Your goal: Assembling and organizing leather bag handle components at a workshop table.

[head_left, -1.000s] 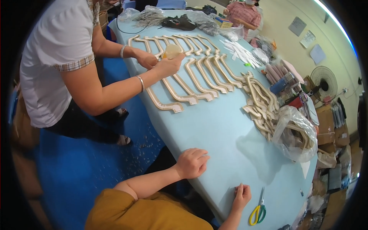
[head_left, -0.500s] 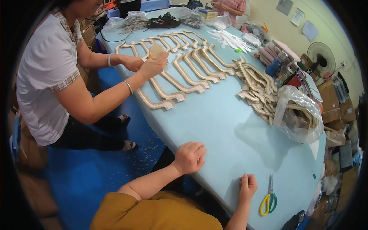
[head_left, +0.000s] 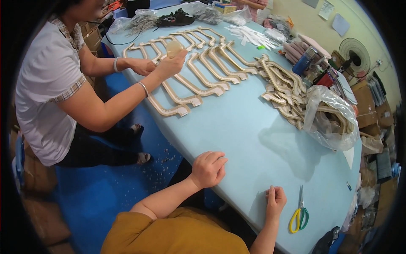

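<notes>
My left hand [head_left: 209, 170] rests at the near edge of the pale blue table [head_left: 237, 131], its fingers curled in and nothing seen in them. Farther right, my right hand [head_left: 276, 201] is loosely closed over the tabletop, also with nothing visible in it. Beside it lie scissors [head_left: 299, 215] with one yellow and one green handle loop, blades pointing away from me. Beyond my hands, bent beige strips [head_left: 203, 91] with pale ends are laid out in rows. At the left, a co-worker's hand [head_left: 169, 65] holds a round, translucent yellowish object [head_left: 174, 48] above them.
More bent strips [head_left: 283, 89] lie heaped at the right, some inside a clear plastic bag [head_left: 323, 131]. Behind the heap stand a blue can [head_left: 303, 61] and pink rolled material [head_left: 294, 55]. White strips [head_left: 251, 36] and a black bag [head_left: 175, 18] occupy the far end. A fan [head_left: 354, 53] stands by the wall.
The view has shifted slightly. My two hands stay closed in nearly the same places. The co-worker still holds the round object over the rows, with only a small movement of the hands.
</notes>
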Demonstrator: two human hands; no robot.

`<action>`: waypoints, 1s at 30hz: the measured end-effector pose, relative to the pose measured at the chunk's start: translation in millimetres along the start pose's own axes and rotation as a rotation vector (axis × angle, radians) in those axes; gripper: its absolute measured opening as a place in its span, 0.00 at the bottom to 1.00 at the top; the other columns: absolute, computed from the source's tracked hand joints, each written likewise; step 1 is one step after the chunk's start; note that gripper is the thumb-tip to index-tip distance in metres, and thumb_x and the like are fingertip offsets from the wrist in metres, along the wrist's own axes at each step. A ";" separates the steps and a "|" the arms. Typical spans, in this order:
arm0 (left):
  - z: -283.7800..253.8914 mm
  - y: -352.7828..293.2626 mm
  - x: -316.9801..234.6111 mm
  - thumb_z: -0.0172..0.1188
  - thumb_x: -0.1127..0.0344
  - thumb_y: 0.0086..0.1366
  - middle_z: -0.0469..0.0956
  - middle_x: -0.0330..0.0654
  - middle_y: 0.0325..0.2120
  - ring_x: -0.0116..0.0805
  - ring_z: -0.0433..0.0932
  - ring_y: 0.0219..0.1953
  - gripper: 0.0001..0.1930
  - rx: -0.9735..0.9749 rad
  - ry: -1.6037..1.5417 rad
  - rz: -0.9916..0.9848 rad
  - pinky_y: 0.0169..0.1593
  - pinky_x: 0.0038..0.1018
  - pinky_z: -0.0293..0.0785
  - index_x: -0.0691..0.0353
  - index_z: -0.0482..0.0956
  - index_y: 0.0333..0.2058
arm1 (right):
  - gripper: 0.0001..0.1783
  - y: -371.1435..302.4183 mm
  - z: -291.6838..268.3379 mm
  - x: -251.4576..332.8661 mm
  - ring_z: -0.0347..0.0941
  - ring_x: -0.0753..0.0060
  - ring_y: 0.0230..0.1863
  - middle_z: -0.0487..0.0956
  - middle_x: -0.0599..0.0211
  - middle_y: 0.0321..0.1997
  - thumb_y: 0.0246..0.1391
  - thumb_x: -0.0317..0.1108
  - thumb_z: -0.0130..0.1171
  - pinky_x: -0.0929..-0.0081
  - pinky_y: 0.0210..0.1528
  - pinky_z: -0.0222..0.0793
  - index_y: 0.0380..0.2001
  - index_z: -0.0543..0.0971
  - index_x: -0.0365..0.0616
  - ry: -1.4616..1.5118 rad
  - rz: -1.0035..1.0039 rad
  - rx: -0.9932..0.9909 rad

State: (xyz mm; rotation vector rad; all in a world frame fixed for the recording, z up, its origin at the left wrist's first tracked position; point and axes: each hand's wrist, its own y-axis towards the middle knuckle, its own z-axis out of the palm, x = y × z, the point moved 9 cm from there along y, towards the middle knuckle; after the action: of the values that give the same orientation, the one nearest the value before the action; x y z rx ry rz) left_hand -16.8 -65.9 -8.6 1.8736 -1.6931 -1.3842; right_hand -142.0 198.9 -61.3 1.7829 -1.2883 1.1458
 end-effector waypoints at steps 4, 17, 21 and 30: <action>-0.6 0.8 -0.1 0.58 0.73 0.46 0.77 0.44 0.33 0.42 0.76 0.29 0.09 -0.002 0.006 -0.007 0.33 0.33 0.75 0.61 0.78 0.30 | 0.10 1.0 -0.7 0.4 0.64 0.85 0.23 0.74 0.73 0.23 0.60 0.32 0.54 0.85 0.27 0.62 0.25 0.72 0.40 -0.023 -0.025 -0.020; 1.4 -5.5 1.6 0.57 0.74 0.47 0.78 0.47 0.33 0.47 0.77 0.31 0.10 0.009 -0.057 -0.039 0.34 0.36 0.74 0.62 0.79 0.31 | 0.11 -4.0 -0.2 1.0 0.64 0.85 0.21 0.72 0.74 0.20 0.60 0.31 0.54 0.84 0.25 0.61 0.24 0.73 0.39 0.034 -0.008 -0.052; 10.2 -4.4 3.7 0.57 0.71 0.47 0.77 0.47 0.34 0.47 0.77 0.34 0.10 0.043 -0.016 -0.029 0.37 0.38 0.74 0.60 0.78 0.32 | 0.12 1.1 -11.9 -10.1 0.64 0.84 0.20 0.72 0.72 0.18 0.58 0.32 0.55 0.82 0.23 0.61 0.22 0.73 0.39 -0.185 -0.122 -0.075; 13.7 -0.7 -2.6 0.55 0.74 0.47 0.77 0.48 0.34 0.48 0.76 0.32 0.10 0.060 0.017 0.003 0.36 0.37 0.73 0.63 0.79 0.31 | 0.09 0.4 -7.0 14.8 0.68 0.67 0.21 0.73 0.58 0.21 0.53 0.32 0.60 0.73 0.26 0.65 0.24 0.76 0.38 -0.157 -0.138 -0.097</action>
State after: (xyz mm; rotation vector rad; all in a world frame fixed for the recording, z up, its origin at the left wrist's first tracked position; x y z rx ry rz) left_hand -26.5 -58.2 -14.9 1.9082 -1.7465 -1.3263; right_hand -142.4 199.2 -44.9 1.8881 -1.2653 0.8675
